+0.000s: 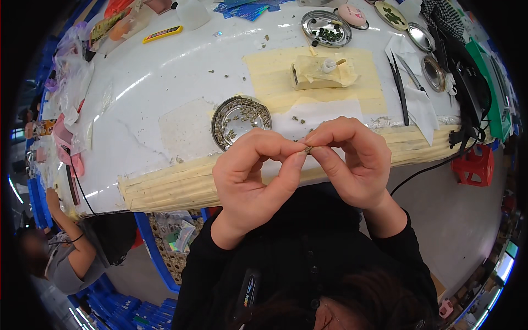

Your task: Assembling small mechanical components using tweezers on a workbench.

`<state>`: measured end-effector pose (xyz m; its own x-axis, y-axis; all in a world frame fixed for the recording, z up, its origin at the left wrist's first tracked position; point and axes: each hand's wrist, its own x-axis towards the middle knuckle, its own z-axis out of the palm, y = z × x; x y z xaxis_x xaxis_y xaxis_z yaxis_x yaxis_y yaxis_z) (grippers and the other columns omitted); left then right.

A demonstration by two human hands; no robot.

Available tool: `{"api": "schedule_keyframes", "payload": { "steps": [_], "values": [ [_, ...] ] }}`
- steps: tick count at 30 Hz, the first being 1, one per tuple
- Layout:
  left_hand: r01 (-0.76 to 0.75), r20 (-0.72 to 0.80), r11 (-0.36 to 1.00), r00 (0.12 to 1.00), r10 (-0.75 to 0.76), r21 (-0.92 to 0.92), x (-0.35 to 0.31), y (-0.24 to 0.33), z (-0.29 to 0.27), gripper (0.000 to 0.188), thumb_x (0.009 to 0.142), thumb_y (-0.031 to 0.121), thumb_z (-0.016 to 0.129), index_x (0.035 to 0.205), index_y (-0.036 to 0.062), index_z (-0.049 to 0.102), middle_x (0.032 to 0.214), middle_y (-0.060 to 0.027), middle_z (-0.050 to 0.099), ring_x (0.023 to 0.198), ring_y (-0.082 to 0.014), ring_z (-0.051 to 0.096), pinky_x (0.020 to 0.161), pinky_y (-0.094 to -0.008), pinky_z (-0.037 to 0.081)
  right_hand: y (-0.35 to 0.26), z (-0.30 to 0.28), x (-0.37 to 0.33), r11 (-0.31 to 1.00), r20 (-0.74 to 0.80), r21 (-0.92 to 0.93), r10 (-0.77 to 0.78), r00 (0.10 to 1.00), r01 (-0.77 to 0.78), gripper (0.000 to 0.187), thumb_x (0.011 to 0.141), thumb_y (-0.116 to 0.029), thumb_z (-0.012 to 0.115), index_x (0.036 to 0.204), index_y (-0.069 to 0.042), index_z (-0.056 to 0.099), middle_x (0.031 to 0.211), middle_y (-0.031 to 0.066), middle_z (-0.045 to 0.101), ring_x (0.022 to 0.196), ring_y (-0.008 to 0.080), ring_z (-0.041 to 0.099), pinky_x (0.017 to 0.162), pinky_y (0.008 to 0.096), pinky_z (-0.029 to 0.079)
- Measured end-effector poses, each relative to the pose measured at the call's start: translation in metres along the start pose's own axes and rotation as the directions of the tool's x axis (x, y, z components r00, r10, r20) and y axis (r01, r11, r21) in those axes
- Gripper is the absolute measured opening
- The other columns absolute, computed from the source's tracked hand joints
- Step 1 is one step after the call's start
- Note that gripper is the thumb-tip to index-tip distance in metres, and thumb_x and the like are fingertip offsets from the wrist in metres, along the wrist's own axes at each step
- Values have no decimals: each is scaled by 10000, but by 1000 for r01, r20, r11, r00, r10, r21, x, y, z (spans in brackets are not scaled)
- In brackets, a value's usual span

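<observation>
1. Greenish-brown and tiny, one piece [308, 149] sits between the fingertips of both hands, above the table's [132, 118] padded front edge; its exact form is too small to tell.
2. The left hand [240, 184] pinches it with thumb and index finger, the other fingers curled in.
3. The right hand [358, 165] meets it from the other side, thumb and index finger also closed on the piece, so the two grips nearly touch.
4. Beside the left hand stands a round metal dish [242, 99], with many similar bits [250, 106] spread over its floor, thickest along the wall.
5. A few more bits [296, 118] lie loose on the white paper [333, 110] just beyond the fingers.
6. Work looks under way on this single piece: it is in both grips and not set down. Plenty of bits remain in the dish, but whether those are finished or waiting, I cannot tell.
7. Farther back, a taped block [311, 78] stands on yellow covering, and black tweezers [400, 91] lie to its right; neither is in a hand.
8. Behind the block, a silver plate [324, 20] holds darker green pieces [330, 36], well apart from both hands.
</observation>
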<state>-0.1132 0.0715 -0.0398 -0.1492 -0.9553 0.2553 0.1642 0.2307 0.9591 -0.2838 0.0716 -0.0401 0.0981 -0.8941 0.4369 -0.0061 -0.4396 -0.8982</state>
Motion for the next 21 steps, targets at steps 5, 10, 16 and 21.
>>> {"api": "schedule_keyframes", "payload": {
  "steps": [5,10,16,21],
  "values": [
    [-36,-3,999,999,36,28,0,-2,0,137,770,-65,706,894,-32,661,843,-89,658,750,-148,614,689,-256,470,0,0,0,1000,1,3,12,1000,-12,104,857,28,667,960,38,652,884,90,686,792,146,678,726,259,556],
    [-191,10,967,981,192,168,3,-4,2,147,754,-74,708,887,-29,668,828,-99,669,731,-166,624,671,-266,476,1,-1,-1,999,-9,31,38,999,-38,102,859,28,666,960,37,653,885,89,685,795,142,670,734,258,549],
    [-227,4,954,973,231,197,5,-4,4,154,740,-80,708,879,-27,670,807,-106,673,710,-181,629,649,-273,480,2,-1,-1,1000,-16,21,2,1000,-2,111,852,35,670,963,28,660,883,87,683,791,147,666,731,258,542],
    [-368,28,860,923,384,353,9,-5,5,201,699,-92,728,875,-14,670,793,-105,668,693,-209,634,620,-285,494,2,-2,-1,996,-30,-61,-70,997,68,129,836,45,678,964,23,672,879,93,681,780,156,669,710,253,538]
  ]
}}
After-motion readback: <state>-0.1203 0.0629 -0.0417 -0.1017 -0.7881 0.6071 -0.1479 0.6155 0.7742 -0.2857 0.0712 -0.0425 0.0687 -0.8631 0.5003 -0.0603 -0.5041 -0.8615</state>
